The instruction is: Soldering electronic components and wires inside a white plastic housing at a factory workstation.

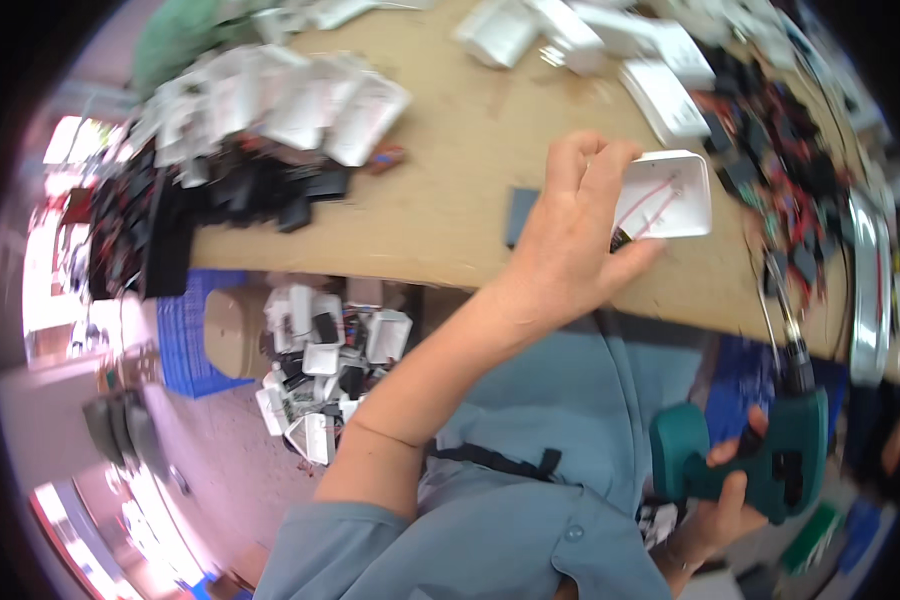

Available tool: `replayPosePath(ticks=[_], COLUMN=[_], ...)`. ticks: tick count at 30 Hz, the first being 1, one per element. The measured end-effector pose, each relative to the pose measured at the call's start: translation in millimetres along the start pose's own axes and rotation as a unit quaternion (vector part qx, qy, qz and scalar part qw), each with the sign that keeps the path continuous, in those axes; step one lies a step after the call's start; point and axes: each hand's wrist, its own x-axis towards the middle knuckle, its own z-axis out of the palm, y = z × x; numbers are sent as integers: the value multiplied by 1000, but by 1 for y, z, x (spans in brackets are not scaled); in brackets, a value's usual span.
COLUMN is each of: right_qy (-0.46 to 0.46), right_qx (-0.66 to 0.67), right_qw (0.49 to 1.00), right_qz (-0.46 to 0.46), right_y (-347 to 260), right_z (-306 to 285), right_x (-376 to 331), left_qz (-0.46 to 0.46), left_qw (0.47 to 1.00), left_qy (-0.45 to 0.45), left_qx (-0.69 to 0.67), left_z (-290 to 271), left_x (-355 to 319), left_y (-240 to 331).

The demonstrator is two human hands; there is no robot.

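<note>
My left hand (575,225) is closed on a white plastic case (685,200), holding it tilted over the table. The case is a shallow open box with thin pink-red wires inside. A small dark part shows by my fingers, partly hidden. My right hand (735,490) wraps round the handle of a green soldering gun (795,450), low on the right at the table's front edge. The gun's thin metal tip and a bent side tube point up toward the table. A flat dark-grey block (519,215) lies on the table, partly behind my left hand.
Stacked white cases (365,110) and black parts (260,190) lie at the left of the table (450,150). More white cases (660,100) stand at the back; wired dark components (795,180) pile up at the right. Below left are a blue crate (200,335) and discarded cases (320,355).
</note>
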Motion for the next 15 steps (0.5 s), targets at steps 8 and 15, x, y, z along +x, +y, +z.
replayPosePath(ticks=[8,15], right_qy=[-29,-99], right_qx=[115,144], right_qw=[993,984], right_qz=[17,18], right_y=[12,12], right_z=[-6,-8], right_x=[4,11], left_qz=[-163,-48], left_qw=[855,934], left_qy=[276,354], left_qx=[-409,-5], left_z=[-169,-302], left_x=[-10,39], left_y=[-19,-81])
